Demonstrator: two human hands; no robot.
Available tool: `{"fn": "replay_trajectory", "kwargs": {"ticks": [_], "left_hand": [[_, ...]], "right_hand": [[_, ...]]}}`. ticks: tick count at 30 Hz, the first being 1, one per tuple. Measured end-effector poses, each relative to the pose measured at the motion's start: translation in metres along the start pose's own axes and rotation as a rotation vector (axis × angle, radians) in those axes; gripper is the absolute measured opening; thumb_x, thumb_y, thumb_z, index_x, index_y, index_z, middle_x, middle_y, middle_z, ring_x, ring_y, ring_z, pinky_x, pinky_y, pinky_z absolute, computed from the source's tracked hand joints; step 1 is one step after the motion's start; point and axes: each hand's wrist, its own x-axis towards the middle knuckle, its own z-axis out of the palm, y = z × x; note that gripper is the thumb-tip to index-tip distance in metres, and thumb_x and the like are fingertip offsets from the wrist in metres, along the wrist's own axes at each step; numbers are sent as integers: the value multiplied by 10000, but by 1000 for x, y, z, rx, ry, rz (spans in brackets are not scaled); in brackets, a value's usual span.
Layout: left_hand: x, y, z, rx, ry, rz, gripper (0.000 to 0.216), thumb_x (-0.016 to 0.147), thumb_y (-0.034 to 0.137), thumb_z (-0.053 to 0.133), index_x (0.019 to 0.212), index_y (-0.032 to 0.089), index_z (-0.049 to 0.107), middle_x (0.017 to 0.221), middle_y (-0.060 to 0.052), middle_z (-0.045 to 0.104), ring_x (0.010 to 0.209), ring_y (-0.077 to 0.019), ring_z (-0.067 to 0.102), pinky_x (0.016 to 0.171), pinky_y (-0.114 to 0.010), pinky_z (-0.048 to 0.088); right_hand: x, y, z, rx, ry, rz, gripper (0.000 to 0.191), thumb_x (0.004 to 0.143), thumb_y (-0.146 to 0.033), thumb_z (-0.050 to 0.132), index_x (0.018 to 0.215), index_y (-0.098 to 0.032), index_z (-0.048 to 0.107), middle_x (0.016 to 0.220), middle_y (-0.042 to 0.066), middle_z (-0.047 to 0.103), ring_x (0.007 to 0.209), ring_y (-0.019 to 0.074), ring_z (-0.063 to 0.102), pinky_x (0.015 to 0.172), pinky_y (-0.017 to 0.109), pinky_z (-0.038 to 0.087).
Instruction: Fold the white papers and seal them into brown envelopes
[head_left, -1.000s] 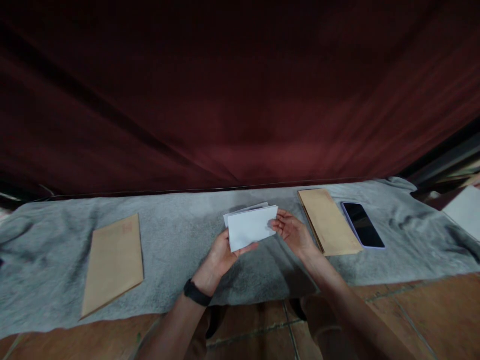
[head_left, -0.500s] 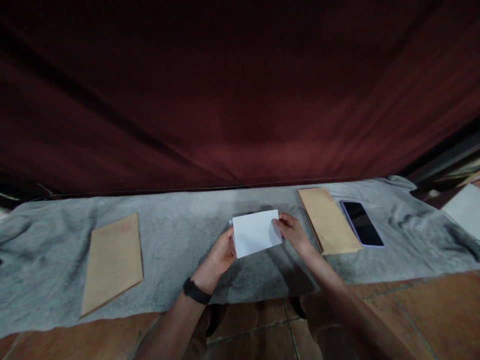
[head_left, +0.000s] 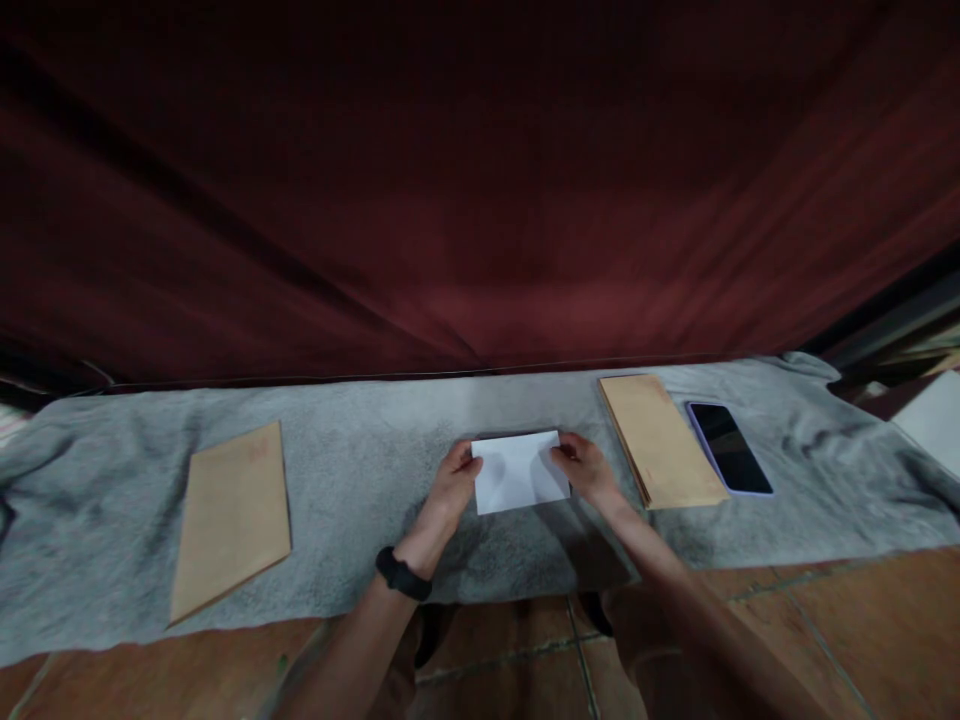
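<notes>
A folded white paper lies on the grey cloth in the middle of the view. My left hand pinches its left edge, fingers closed on it; a black watch sits on that wrist. My right hand grips the paper's right edge in the same way. A brown envelope lies flat on the cloth far to the left. A stack of brown envelopes lies just right of my right hand.
A dark phone in a purple case lies right of the envelope stack. A dark red curtain hangs behind the cloth. Reddish floor tiles show in front. A white sheet is at the far right edge.
The paper was held up and fanned in my left hand; both hands have squared it and lowered it onto the cloth, each now gripping one end.
</notes>
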Motion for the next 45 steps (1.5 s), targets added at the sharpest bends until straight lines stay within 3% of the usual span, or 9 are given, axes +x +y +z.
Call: {"fn": "replay_trajectory", "kwargs": {"ticks": [5,9,13,17,28,35,40,43,45], "left_hand": [[13,-8,3,177,22,85,175,768,186,573,936,200,620,731,2,685,673,-167,659,630,-267,513],[18,-12,5,251,44,121,174,766,121,541,901,199,618,740,1,668,707,-174,650,728,-307,534],[13,-12,7,482,135,249,340,821,105,497,1131,182,614,952,-68,714,942,-224,687,937,-396,518],[5,-9,10,677,151,334,489,872,111,470,1358,132,523,1185,-167,703,1065,-264,686,1007,-432,495],[-8,2,16,949,155,262,528,942,123,420,1470,112,440,1116,-219,728,993,-306,724,907,-411,519],[-20,-1,18,1184,176,316,530,969,167,393,1496,104,396,1082,-201,724,920,-296,732,821,-370,541],[-25,-8,23,1362,268,573,468,963,138,401,1422,114,485,1336,-211,612,1212,-339,604,995,-482,495],[-31,-22,30,1304,139,787,507,1017,246,383,1514,146,379,1567,-163,432,1441,-292,414,1153,-479,394],[-35,-33,36,1270,47,829,604,1035,389,381,1569,131,269,1619,-158,359,1506,-267,317,1198,-467,351]], "right_hand": [[-13,-16,-1,-210,146,-178,390,903,-275,530,1282,-230,611,1195,120,662,1004,264,664,864,392,531],[-29,-29,17,-256,-48,-451,414,983,-232,411,1347,-248,609,1349,93,634,1264,249,577,1105,443,453],[-44,-30,41,-436,-191,-595,467,1009,-244,414,1461,-203,528,1532,104,502,1421,254,446,1193,481,370],[-53,-25,53,-562,-169,-613,486,1017,-248,428,1489,-152,489,1577,130,435,1474,267,372,1220,494,315],[-53,-24,58,-625,-99,-535,489,1023,-265,408,1497,-173,484,1590,120,415,1483,288,355,1221,522,270],[-50,-22,55,-698,-82,-545,496,1029,-288,414,1517,-208,459,1596,105,408,1470,296,374,1218,539,240],[-49,-16,57,-805,-72,-579,499,1035,-279,392,1527,-218,438,1600,95,405,1460,286,387,1211,541,243],[-50,-7,59,-871,-66,-622,532,1005,-245,422,1534,-186,427,1595,117,411,1472,303,363,1211,548,247],[-51,-2,59,-901,-67,-671,577,975,-219,442,1548,-164,398,1605,131,388,1490,314,328,1215,552,244]]}}
